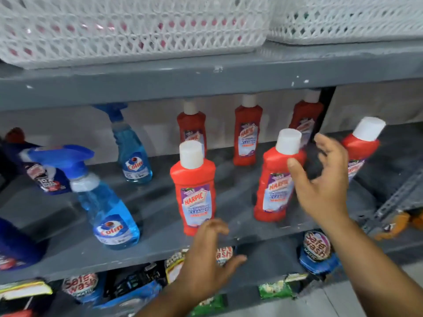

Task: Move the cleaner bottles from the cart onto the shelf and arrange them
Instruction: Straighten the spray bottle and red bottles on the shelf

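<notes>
From the head camera, a grey metal shelf carries the cleaner bottles. Taking the front middle red bottle as the landmark: it stands upright near the shelf's front edge, white cap up, label facing out. To its right stands a second front red bottle, also upright, and further right a third red bottle leans a little. Behind the landmark, toward the back wall, three more red bottles stand in a row. To the landmark's left are two blue spray bottles: the near spray bottle close to the front edge, the far spray bottle deeper in. Further left sits a dark blue bottle, tilted.

The right hand is open with fingers spread, holding nothing, just right of the second front red bottle; its thumb overlaps that bottle's shoulder, though contact cannot be told. The left hand is open too, fingers curled loosely and empty, just below the landmark's base at the shelf's front edge.

Above the landmark, white lattice baskets sit on the upper shelf. Below it, detergent pouches fill the lower shelf.
</notes>
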`<action>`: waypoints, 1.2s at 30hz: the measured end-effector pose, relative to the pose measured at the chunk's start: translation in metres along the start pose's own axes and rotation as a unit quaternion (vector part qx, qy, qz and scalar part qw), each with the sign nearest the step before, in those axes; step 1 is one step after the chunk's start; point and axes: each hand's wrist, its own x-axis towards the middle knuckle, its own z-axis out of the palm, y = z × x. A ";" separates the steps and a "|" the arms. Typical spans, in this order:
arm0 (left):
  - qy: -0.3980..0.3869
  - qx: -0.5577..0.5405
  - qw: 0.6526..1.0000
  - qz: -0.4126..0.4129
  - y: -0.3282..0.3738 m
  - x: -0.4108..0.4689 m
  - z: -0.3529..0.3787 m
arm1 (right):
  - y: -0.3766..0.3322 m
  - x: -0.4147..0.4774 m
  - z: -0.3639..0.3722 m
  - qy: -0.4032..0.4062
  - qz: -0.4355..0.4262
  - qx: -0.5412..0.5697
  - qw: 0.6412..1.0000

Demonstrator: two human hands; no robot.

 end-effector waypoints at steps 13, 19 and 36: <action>-0.004 -0.218 0.954 -0.203 -0.008 0.081 0.101 | 0.066 0.024 -0.001 -0.398 0.123 0.180 0.891; 0.217 -0.008 0.958 -0.187 0.041 0.055 0.111 | 0.066 0.011 -0.043 -0.198 0.028 0.176 0.964; -0.073 -0.108 0.969 -0.210 0.102 0.172 0.227 | 0.168 0.107 -0.127 -0.292 0.136 0.216 0.922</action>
